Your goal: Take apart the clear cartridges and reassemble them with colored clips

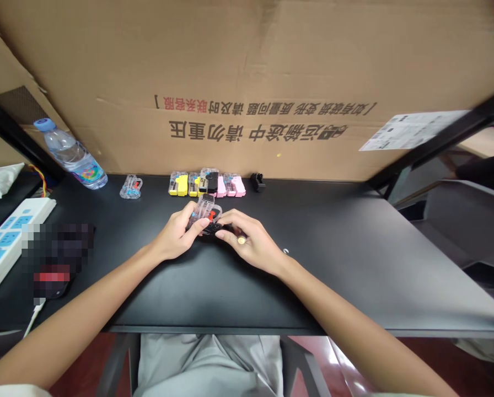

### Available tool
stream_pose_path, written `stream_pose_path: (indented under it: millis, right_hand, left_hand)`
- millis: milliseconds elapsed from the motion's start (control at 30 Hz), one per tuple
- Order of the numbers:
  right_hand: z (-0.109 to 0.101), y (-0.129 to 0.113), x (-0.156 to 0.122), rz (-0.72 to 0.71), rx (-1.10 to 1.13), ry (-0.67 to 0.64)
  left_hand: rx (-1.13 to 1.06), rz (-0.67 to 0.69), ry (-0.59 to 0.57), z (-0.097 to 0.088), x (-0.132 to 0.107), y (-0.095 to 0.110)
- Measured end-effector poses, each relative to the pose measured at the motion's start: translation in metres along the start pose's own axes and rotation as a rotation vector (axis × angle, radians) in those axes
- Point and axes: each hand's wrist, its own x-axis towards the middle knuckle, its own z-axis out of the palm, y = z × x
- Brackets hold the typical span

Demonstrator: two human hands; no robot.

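Over the middle of the table, my left hand (176, 232) is closed around a small clear plastic gadget (204, 207) with a red piece inside and a clear loop on its right side. My right hand (253, 240) pinches a black part (212, 228) at the gadget's lower right edge. Whether that part is attached cannot be made out. A round gold-coloured piece (241, 240) shows at my right fingers; I cannot tell if it is a ring. Behind my hands stand similar gadgets with yellow (182, 185), black (209, 182) and pink (237, 186) parts.
Another clear gadget (131, 187) lies at the back left, near a water bottle (74, 154). A small black part (257, 181) sits at the back. On the left are a power strip (11, 237) and a phone (59, 262) with a cable. Cardboard (255, 55) walls the back.
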Motion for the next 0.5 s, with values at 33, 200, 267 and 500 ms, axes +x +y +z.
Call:
stream_pose_path:
  millis: [33, 200, 267, 500]
  right_hand:
    - [0.0006, -0.0001, -0.0001, 0.010, -0.002, 0.002]
    - [0.0029, 0.0005, -0.0004, 0.009, -0.011, 0.015]
    - [0.0038, 0.0013, -0.0002, -0.021, -0.010, 0.028]
    - [0.0030, -0.0027, -0.0008, -0.009, 0.003, 0.045]
  left_hand:
    - [0.016, -0.002, 0.001, -0.0003, -0.0003, -0.0007]
    - [0.038, 0.022, 0.020, 0.0001, 0.0010, -0.0004]
    - [0.032, 0.038, 0.031, 0.0001, 0.0020, 0.0007]
    - [0.052, 0.130, 0.019, -0.0028, 0.0013, 0.0018]
